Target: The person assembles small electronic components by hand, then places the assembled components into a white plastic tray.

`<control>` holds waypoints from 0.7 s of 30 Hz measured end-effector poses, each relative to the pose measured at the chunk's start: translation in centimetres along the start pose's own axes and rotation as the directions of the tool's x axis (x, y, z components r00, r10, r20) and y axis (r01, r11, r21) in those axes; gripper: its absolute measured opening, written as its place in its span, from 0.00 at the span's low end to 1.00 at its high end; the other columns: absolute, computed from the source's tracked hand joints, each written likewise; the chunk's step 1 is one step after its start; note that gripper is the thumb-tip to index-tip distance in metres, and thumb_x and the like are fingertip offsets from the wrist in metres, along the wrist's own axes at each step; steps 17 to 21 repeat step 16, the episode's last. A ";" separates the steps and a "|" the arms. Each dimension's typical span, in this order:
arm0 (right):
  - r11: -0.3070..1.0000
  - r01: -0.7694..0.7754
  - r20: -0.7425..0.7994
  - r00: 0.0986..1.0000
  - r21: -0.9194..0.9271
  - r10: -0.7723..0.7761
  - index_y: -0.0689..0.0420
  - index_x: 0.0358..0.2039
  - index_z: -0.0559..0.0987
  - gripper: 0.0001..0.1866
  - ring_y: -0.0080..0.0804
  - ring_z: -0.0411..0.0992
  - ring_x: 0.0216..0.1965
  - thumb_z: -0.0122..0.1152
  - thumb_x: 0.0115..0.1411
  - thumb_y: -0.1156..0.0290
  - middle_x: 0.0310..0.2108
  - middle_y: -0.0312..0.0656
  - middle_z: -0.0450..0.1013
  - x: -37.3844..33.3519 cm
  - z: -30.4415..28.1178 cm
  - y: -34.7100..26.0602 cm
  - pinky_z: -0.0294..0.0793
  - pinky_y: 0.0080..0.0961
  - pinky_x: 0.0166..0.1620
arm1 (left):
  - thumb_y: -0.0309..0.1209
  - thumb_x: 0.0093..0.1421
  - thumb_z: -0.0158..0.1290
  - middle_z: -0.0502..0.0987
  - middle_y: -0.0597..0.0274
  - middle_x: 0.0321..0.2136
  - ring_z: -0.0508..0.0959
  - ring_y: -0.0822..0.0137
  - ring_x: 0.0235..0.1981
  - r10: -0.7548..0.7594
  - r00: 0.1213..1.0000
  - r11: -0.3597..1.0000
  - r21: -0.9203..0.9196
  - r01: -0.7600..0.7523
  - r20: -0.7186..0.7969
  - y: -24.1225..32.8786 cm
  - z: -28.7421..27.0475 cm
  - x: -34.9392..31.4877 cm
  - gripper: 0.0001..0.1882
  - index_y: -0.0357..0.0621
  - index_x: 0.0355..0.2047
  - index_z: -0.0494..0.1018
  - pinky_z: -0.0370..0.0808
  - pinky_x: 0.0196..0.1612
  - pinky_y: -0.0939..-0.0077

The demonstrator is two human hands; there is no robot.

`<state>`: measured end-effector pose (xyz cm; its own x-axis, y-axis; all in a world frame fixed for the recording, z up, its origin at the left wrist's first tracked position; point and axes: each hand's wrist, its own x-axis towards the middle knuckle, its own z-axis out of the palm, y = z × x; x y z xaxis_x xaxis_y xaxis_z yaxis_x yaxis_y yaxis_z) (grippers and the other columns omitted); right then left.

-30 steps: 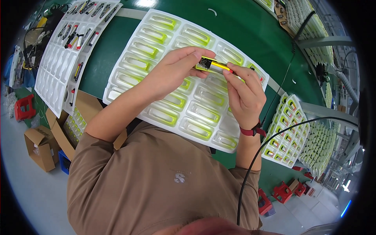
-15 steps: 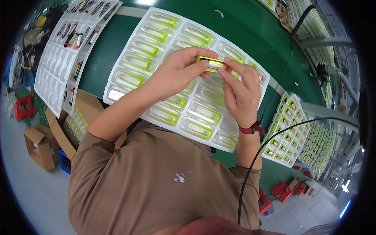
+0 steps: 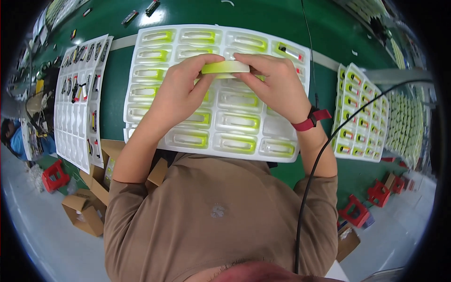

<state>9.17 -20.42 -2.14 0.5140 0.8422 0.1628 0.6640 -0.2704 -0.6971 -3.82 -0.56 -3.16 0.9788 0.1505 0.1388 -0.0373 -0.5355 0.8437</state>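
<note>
Both my hands hold one small yellow-green and white casing (image 3: 225, 68) level above a white moulded tray (image 3: 141, 101) on the green table. My left hand (image 3: 181, 94) pinches its left end with thumb and fingers. My right hand (image 3: 275, 87) grips its right end; a red band sits on that wrist. The tray's pockets hold several yellow-green casings, and one pocket at the top right holds a piece with dark and red parts (image 3: 289, 50).
A second white tray (image 3: 66, 127) with dark and red parts lies to the left. Another tray (image 3: 359, 113) of yellow-green pieces lies to the right. Cardboard boxes (image 3: 87, 211) and red stools (image 3: 354, 211) stand on the floor. A black cable (image 3: 310, 183) runs up my right side.
The view has swung so the tray now lies square. The piece between my hands now shows a plain yellow-green and white side, and my hands have closed in on its ends.
</note>
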 end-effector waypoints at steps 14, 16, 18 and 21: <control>0.969 0.246 -0.323 0.916 -0.012 -0.237 0.60 0.49 0.80 0.17 0.41 0.79 0.37 0.62 0.58 0.80 0.39 0.47 0.79 -4.3 -0.7 1.0 0.78 0.30 0.41 | 0.21 0.64 0.53 0.80 0.48 0.43 0.82 0.49 0.38 0.145 0.979 0.980 0.117 -0.163 0.145 3.1 2.0 1.2 0.18 0.43 0.54 0.69 0.78 0.41 0.62; 0.984 0.169 -0.267 0.952 0.051 -0.150 0.58 0.52 0.78 0.19 0.48 0.78 0.40 0.59 0.59 0.78 0.38 0.50 0.78 -6.1 -1.4 1.0 0.78 0.37 0.43 | 0.24 0.65 0.54 0.80 0.48 0.43 0.84 0.56 0.41 0.074 0.952 0.995 0.036 -0.089 0.296 3.1 2.4 1.1 0.23 0.45 0.61 0.67 0.79 0.41 0.61; 0.984 0.169 -0.267 0.952 0.051 -0.150 0.58 0.52 0.78 0.19 0.48 0.78 0.40 0.59 0.59 0.78 0.38 0.50 0.78 -6.1 -1.4 1.0 0.78 0.37 0.43 | 0.24 0.65 0.54 0.80 0.48 0.43 0.84 0.56 0.41 0.074 0.952 0.995 0.036 -0.089 0.296 3.1 2.4 1.1 0.23 0.45 0.61 0.67 0.79 0.41 0.61; 0.984 0.169 -0.267 0.952 0.051 -0.150 0.58 0.52 0.78 0.19 0.48 0.78 0.40 0.59 0.59 0.78 0.38 0.50 0.78 -6.1 -1.4 1.0 0.78 0.37 0.43 | 0.24 0.65 0.54 0.80 0.48 0.43 0.84 0.56 0.41 0.074 0.952 0.995 0.036 -0.089 0.296 3.1 2.4 1.1 0.23 0.45 0.61 0.67 0.79 0.41 0.61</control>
